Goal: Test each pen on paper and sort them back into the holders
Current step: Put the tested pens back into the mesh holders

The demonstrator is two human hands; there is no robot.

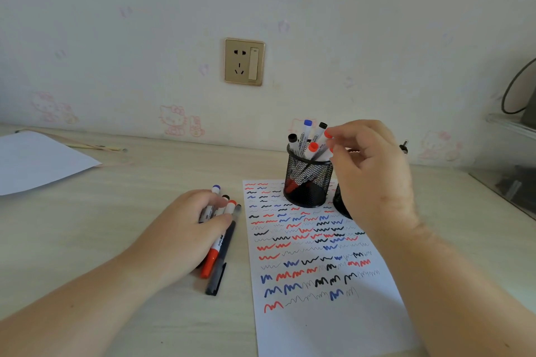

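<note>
A black mesh holder (308,182) stands at the top of the scribbled paper (319,284), right of the frame's centre, with capped markers (308,136) sticking out of it. The right hand (368,171) reaches in from the right, fingers curled, pinching a red-capped marker (328,134) at the holder's rim. A second dark holder (340,200) sits just behind that hand, mostly hidden. Left of the paper, the left hand (185,229) lies over a bundle of pens (222,211) on the desk (116,211), fingers curled onto them; a red marker (211,261) and a grey pen (218,275) stick out beneath the palm. A blank sheet (37,162) lies at the left edge, and a wall socket (244,62) is above centre.
</note>
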